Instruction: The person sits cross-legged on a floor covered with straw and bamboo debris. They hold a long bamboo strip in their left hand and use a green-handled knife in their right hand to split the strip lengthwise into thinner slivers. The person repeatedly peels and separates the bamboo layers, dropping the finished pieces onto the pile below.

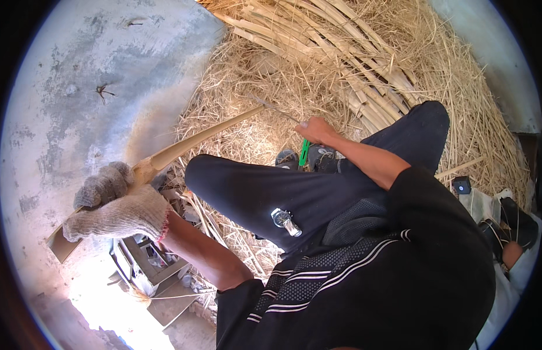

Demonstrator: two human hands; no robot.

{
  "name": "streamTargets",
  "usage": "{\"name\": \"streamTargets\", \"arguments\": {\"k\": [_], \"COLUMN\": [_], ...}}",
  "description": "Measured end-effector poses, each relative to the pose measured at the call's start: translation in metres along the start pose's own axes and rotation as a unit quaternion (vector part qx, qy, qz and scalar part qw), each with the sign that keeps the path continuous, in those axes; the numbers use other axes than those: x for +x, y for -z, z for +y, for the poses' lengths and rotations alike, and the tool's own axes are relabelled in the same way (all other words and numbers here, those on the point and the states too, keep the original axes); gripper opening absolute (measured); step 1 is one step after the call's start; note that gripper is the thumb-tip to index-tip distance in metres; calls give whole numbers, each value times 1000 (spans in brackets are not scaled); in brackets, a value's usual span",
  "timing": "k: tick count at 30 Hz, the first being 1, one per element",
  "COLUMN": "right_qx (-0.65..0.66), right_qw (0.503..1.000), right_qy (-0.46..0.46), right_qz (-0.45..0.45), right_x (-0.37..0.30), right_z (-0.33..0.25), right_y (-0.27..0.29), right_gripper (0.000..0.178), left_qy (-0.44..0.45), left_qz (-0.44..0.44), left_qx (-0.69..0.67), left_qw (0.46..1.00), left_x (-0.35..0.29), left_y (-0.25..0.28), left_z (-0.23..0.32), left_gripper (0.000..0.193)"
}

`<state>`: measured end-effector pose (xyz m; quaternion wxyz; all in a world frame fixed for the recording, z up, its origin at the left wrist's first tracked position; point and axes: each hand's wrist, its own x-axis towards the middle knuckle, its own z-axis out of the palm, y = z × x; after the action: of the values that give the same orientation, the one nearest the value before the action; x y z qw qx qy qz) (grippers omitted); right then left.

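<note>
My left hand [122, 204], in a grey-white knitted work glove, is closed around a split length of bamboo [204, 137]. The bamboo slants up and to the right from beyond my glove, its hollow inner side partly showing. Bare and closed, my right hand [318, 129] grips a knife with a green handle [304, 153] that sticks out below the fist. The thin knife blade [282, 112] points up and left and meets the bamboo's far end. Whether the edge is cutting in cannot be made out.
Bamboo shavings [253, 64] cover the floor, with a bundle of split strips [352, 52] at the back. A stained wall [67, 111] rises at left. A wristwatch-like object [285, 221] rests on my trousers. A wooden frame [145, 262] stands lower left; a small black box [461, 185] lies right.
</note>
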<state>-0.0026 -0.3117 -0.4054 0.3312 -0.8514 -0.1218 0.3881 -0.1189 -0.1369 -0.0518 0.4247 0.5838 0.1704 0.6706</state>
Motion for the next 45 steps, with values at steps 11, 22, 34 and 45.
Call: {"name": "streamTargets", "arguments": {"k": [11,22,34,45], "right_qx": [12,-17,-16,-1], "right_qw": [999,990,999,998], "right_qy": [-49,-2,-26,50], "right_qz": [19,143,11,-37], "right_x": [28,32,15,2], "right_z": [26,44,22,4], "right_y": [-15,-20,-12,5], "right_gripper": [62,64,72,64], "left_qy": [-23,4,5,11], "left_qz": [-90,-179,-156,-156], "left_qx": [-17,-106,-95,-116], "left_qw": [996,978,983,981], "left_x": [-5,2,12,19], "left_y": [-16,2,20,48], "left_z": [0,-3,-13,-20], "left_gripper": [69,70,69,71]}}
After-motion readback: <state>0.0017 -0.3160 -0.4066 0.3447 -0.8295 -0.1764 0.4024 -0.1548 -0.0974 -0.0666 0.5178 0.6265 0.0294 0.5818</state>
